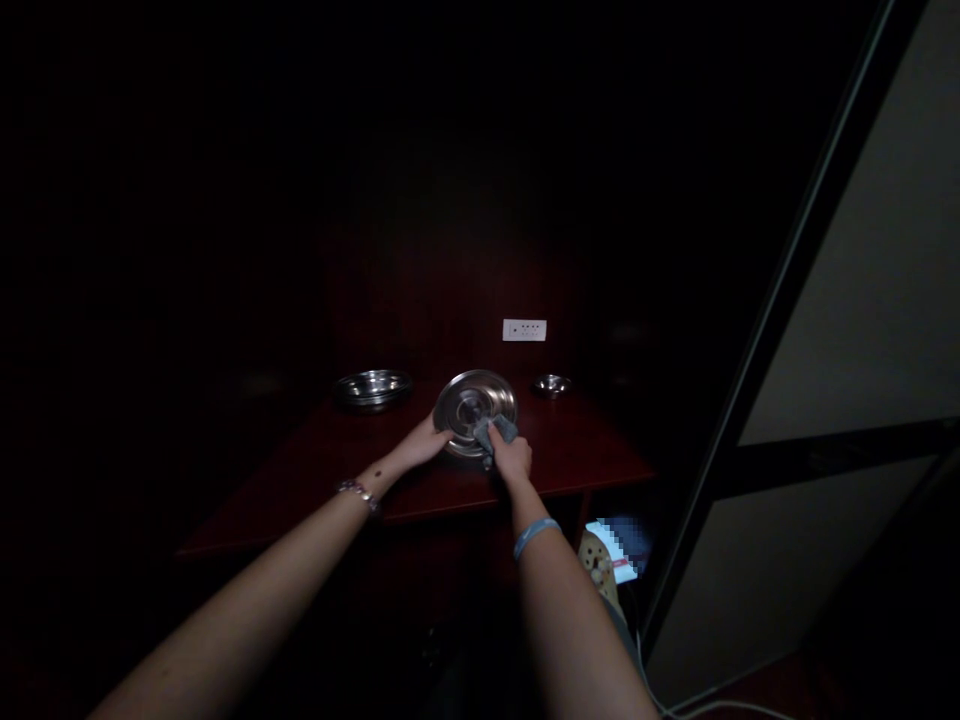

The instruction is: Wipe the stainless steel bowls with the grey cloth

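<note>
A shiny round steel plate point(459, 400) is tilted up above the dark red tabletop, its inner face toward me. My left hand point(429, 441) grips its lower left rim, thumb on the front face. In my right hand point(511, 455) is a bunched grey cloth point(504, 428), pressed against the plate's lower right part. The fingers of my left hand behind the plate are hidden.
A stack of steel plates point(373, 386) sits at the back left of the red table point(315, 460). At the back right is a small steel bowl point(553, 385). A white socket panel point(524, 330) is on the back wall. A framed sliding panel point(840, 260) stands at the right, with white cables point(697, 708) below.
</note>
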`<state>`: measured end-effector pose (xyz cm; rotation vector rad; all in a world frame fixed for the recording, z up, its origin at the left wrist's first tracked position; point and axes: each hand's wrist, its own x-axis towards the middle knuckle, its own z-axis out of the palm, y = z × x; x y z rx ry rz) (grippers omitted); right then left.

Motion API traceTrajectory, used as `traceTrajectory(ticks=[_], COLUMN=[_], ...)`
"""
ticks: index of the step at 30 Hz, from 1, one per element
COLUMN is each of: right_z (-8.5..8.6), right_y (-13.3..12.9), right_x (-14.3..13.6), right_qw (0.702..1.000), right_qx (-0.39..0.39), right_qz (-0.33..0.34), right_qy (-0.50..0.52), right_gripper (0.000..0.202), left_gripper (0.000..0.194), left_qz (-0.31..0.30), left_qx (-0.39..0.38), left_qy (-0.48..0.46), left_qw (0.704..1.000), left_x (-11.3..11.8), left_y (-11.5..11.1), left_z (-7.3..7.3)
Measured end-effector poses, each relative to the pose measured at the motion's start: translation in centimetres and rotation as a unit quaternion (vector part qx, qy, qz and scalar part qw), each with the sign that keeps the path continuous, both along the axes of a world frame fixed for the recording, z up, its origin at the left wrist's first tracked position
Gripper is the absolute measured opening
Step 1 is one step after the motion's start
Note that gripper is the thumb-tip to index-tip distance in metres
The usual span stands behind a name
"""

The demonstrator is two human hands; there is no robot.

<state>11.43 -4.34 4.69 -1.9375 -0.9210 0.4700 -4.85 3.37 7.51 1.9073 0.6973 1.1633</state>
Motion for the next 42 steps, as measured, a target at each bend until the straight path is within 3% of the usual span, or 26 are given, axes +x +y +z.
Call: traceTrajectory(ticks=[5,8,12,15,19,22,27,31,34,36,39,42], right_z=[0.5,0.6,0.5,0.4,0.3,0.2,0.0,0.1,0.4,0.6,0.9,0.9], right_y=[-0.4,-0.5,-0.2,0.1,0.7,1.0,0.7,0.2,-0.3,-0.5,-0.6,-0.3], right_x=[-0.4,-0.2,0.5,0.6,-0.3,-0.9,-0.3,0.4,0.4,0.4,0.6,0.7], right_qw=[0.999,0.999,0.999,0.999,0.999,0.994,0.996,1.0,1.0,0.999,0.998,0.998], right_qx=[-0.012,-0.011,-0.004,-0.005,0.015,0.034,0.028,0.019,0.01,0.005,0.007,0.004], right_qz=[0.005,-0.003,-0.024,-0.042,-0.007,0.022,0.011,-0.002,0.0,-0.005,-0.013,-0.022], right_qy=[-0.036,-0.049,-0.041,-0.017,0.048,0.102,0.081,0.021,-0.022,-0.043,-0.056,-0.051], right_gripper=[0.064,0.061,0.058,0.058,0.057,0.056,0.06,0.06,0.061,0.065,0.064,0.06], left_gripper=[0.062,0.066,0.075,0.08,0.064,0.046,0.036,0.049,0.055,0.056,0.052,0.059], left_qz=[-0.067,-0.071,0.003,0.07,0.072,0.113,0.113,0.034,-0.042,-0.067,-0.042,0.017], left_qx=[-0.021,-0.031,-0.137,-0.197,-0.151,-0.089,-0.026,0.023,0.017,0.003,-0.007,-0.044], left_qy=[0.08,0.064,-0.017,-0.067,-0.131,-0.152,-0.068,0.015,0.071,0.088,0.092,-0.022], left_qw=[0.994,0.995,0.99,0.976,0.977,0.978,0.991,0.999,0.996,0.994,0.995,0.999], left_x=[-1.9,-1.8,-0.6,1.6,5.4,6.9,4.4,0.4,-2.2,-3.2,-3.1,-0.8], left_y=[0.6,0.2,-1.5,-3.4,-5.0,-4.9,-3.3,-1.6,-0.3,0.4,0.4,-0.8], left_z=[2.5,2.5,0.1,-2.3,-4.6,-5.2,-4.1,-1.1,1.2,2.0,1.5,-0.5])
